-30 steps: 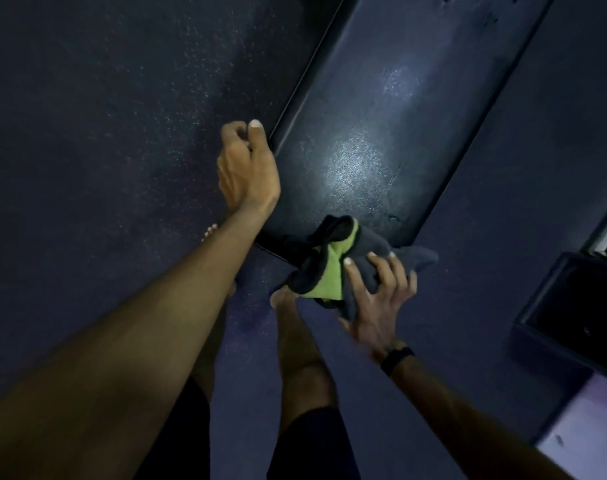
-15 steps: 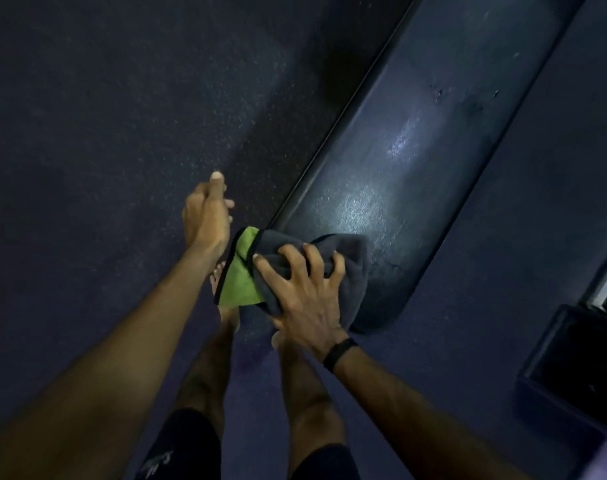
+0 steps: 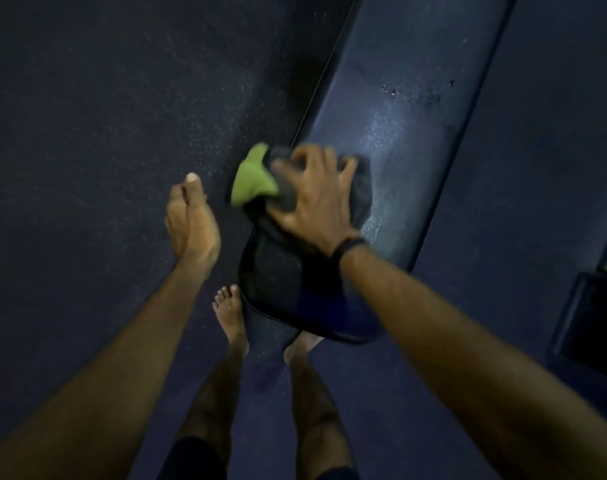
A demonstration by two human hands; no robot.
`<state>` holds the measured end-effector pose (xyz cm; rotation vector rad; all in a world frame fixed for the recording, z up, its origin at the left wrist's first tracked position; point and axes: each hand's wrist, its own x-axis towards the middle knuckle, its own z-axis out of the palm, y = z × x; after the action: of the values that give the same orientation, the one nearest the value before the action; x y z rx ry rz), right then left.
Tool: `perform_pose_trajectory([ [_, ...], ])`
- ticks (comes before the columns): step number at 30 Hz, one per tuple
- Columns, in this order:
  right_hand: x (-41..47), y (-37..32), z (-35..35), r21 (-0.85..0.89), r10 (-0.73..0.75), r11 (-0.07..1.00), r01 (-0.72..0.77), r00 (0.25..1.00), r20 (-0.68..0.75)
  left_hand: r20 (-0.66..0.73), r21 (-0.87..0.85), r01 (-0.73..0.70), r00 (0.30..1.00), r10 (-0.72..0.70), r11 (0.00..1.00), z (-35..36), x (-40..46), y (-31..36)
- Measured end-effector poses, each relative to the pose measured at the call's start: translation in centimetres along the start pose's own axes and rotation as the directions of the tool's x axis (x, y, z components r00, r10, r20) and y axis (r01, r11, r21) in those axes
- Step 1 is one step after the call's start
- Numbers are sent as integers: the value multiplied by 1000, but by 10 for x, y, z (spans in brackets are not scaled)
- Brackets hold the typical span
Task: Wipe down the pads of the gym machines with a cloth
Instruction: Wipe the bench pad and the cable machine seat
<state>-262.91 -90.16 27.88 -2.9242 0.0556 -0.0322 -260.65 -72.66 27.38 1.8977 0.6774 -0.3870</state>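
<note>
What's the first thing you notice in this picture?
The bright green patch of the cloth, mid-frame, under the right hand, which presses it onto the long dark pad. The left hand hangs beside it, holding nothing. Bare feet stand below.

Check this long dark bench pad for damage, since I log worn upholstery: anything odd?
Yes. The long dark padded bench shows small scuffs or nicks far up its surface, beyond the grey-and-green cloth under the right hand. They are too small to tell tears from dirt.
</note>
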Motion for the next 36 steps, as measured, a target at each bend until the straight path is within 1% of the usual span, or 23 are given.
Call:
perform_pose_trajectory([
  [3, 51, 51, -11, -70, 187, 979, -193, 978, -93, 109, 44, -4, 994, -1, 999, 12, -6, 3],
  [4, 56, 61, -13, -64, 246, 965, -254, 963, -110, 140, 59, -10, 990, 2, 998, 15, -9, 3],
  [6, 38, 60, -9, 4, 325, 945, -328, 933, -153, 175, 67, -13, 985, 1, 998, 17, -16, 2],
  [7, 14, 51, -10, 39, 342, 939, -341, 926, -157, 186, 68, -9, 982, -4, 998, 19, -20, 3],
  [9, -59, 22, -10, 82, 335, 941, -328, 938, -89, 188, 76, 5, 982, -19, 997, 20, -26, 2],
  [11, -134, -1, -18, 75, 269, 960, -269, 963, 5, 182, 83, 6, 983, -21, 996, 20, -29, 7],
  [12, -162, -6, -21, 62, 230, 971, -232, 973, 30, 188, 99, -1, 982, -18, 995, 20, -30, 9],
  [14, -191, -1, -22, 51, 204, 977, -207, 977, 53, 210, 142, -33, 978, 3, 989, 21, -31, 14],
  [15, -192, 6, -23, 67, 230, 970, -232, 972, 37, 223, 162, -49, 975, 12, 985, 23, -31, 16],
  [17, -172, 25, -23, 102, 342, 936, -336, 939, -45, 240, 193, -53, 971, 5, 980, 30, -29, 21],
  [19, -136, 50, -21, 116, 437, 898, -424, 888, -140, 249, 215, -58, 968, 3, 975, 37, -23, 25],
  [22, -51, 107, -22, 121, 542, 839, -530, 796, -269, 212, 248, -69, 977, 15, 966, 56, -10, 37],
  [24, -4, 143, -26, 82, 604, 787, -611, 737, -303, 200, 298, -64, 980, 3, 952, 72, -7, 47],
  [25, 11, 154, -28, 71, 619, 773, -630, 726, -298, 187, 305, -54, 982, -4, 951, 79, -6, 52],
  [26, 20, 161, -30, 65, 614, 777, -626, 731, -297, 165, 307, -49, 986, -3, 950, 89, -5, 60],
  [28, 8, 149, -35, 60, 572, 814, -578, 778, -260, 128, 323, -40, 992, -2, 945, 103, -3, 73],
  [30, -39, 115, -36, 93, 489, 872, -480, 860, -146, 114, 327, -27, 993, -11, 944, 118, 3, 83],
  [32, -98, 75, -36, 129, 413, 904, -407, 911, -18, 104, 304, 20, 993, -55, 952, 134, 12, 97],
  [34, -138, 54, -34, 108, 392, 913, -395, 919, 45, 113, 308, 79, 987, -119, 948, 149, 21, 110],
  [36, -154, 58, -34, 113, 446, 886, -450, 893, 58, 110, 357, 119, 980, -168, 926, 164, 24, 118],
])
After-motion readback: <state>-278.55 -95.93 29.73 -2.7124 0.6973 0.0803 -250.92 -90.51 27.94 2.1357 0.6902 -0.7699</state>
